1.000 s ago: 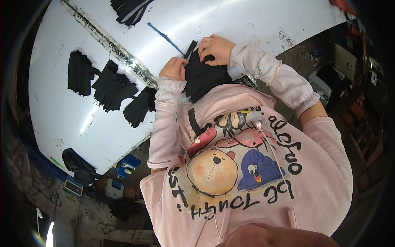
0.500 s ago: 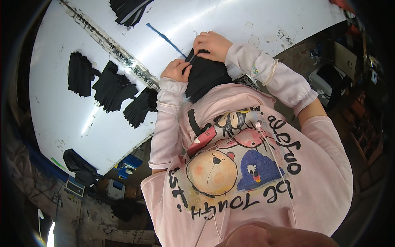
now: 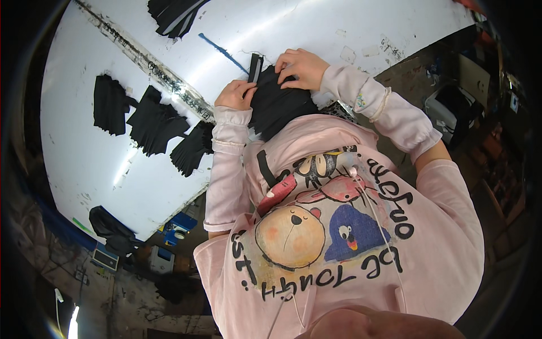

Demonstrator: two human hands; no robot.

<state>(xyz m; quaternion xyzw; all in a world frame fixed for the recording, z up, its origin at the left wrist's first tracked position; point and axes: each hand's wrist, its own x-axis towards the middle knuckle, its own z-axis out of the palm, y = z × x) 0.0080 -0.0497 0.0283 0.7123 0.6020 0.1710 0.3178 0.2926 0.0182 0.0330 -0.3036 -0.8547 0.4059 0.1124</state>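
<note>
1. Nearest, the person's pink shirt (image 3: 339, 294) borders the black cloth (image 3: 282, 107), the thing being handled, which lies in a layered pile at the near edge of the white tabletop (image 3: 322, 28).
2. The left hand (image 3: 236, 95) is at the pile's left side, thumb and fingers seemingly pinched on the lower end of a narrow black strip (image 3: 256, 68) with a grey stripe.
3. The right hand (image 3: 303, 69) is over the pile's upper right, fingers loosely bent and apart from the strip; I cannot tell whether it grips any cloth.
4. Half a second ago the right fingers were at the strip; now they have moved off it, and its free end points away from the body. I judge that the left hand alone controls the strip.
5. Just beyond the strip lies a blue cord (image 3: 223, 52).
6. To the left lie three black bundles (image 3: 158, 121), apart from the hands.
7. Farthest, a black-and-grey bundle (image 3: 178, 17) lies at the top of the view.
</note>
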